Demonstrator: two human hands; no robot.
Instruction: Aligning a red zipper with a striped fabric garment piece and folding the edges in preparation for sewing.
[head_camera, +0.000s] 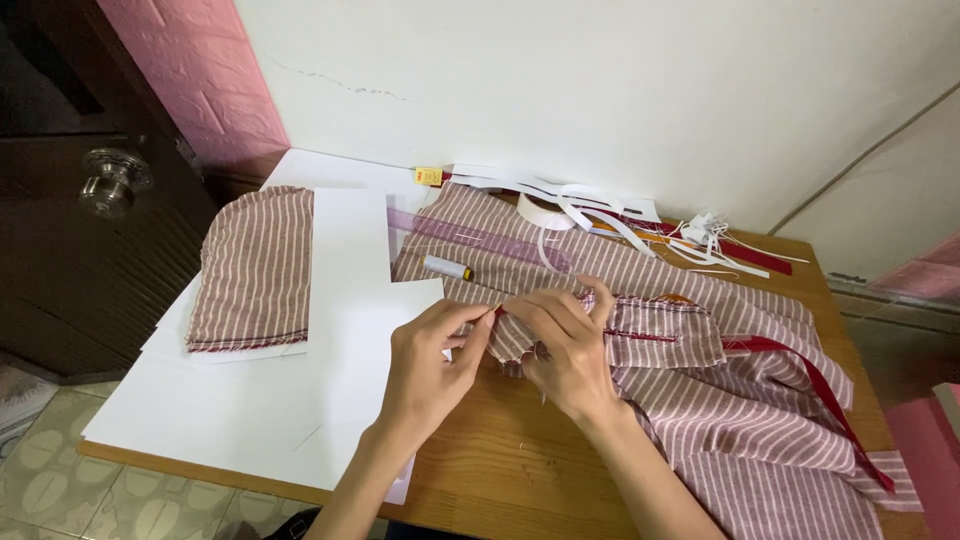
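Fingers of the left hand (430, 365) and right hand (565, 350) pinch shut on the edge of a small striped fabric piece (655, 330) with red trim, held just above the wooden bench (520, 470). If either pinch slackens, the folded edge may well spring open. Farther back, the thread spool (447, 267) lies near the white card sheets (340, 300); a nudge could roll it. Loose white strips (600, 215) beyond could snag the cloth.

Soft, even daylight fills the scene with only faint shadows under the hands on the tabletop (500, 470), no glare, sharp focus and slight wide-angle edge stretching.
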